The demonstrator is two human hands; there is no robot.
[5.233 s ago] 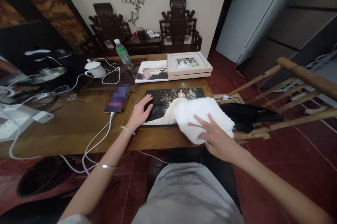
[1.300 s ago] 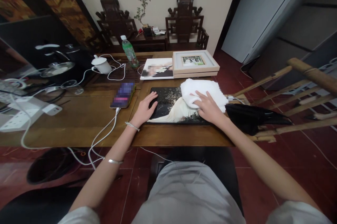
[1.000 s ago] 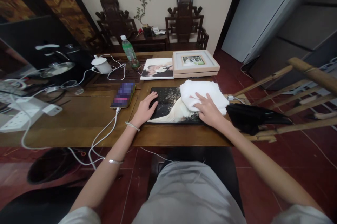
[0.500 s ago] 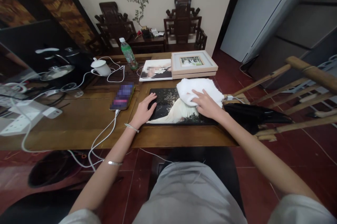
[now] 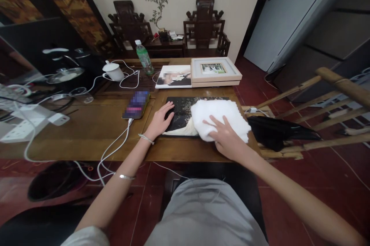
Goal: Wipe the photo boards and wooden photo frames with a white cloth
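A dark picture panel (image 5: pixel 180 113) with a white dress printed on it lies flat on the wooden table. My left hand (image 5: pixel 161 121) rests at its left edge, fingers outstretched and touching the panel. My right hand (image 5: pixel 227 136) holds a folded white cloth (image 5: pixel 235 117) down against the panel's right part, fingers spread over the cloth's top. Most of the panel's right half is hidden under the cloth and hand.
Behind the panel lie a white-edged photo print (image 5: pixel 170 80) and a pale wooden frame (image 5: pixel 237 78). A phone (image 5: pixel 137 105) on a cable, a green bottle (image 5: pixel 143 58), a lidded white cup (image 5: pixel 114 72) and a power strip (image 5: pixel 26 124) are left. A bamboo chair (image 5: pixel 303 80) stands right.
My right hand has drawn the white cloth toward me and slightly right, from the panel's upper part to its lower right. My left hand stays at the left edge.
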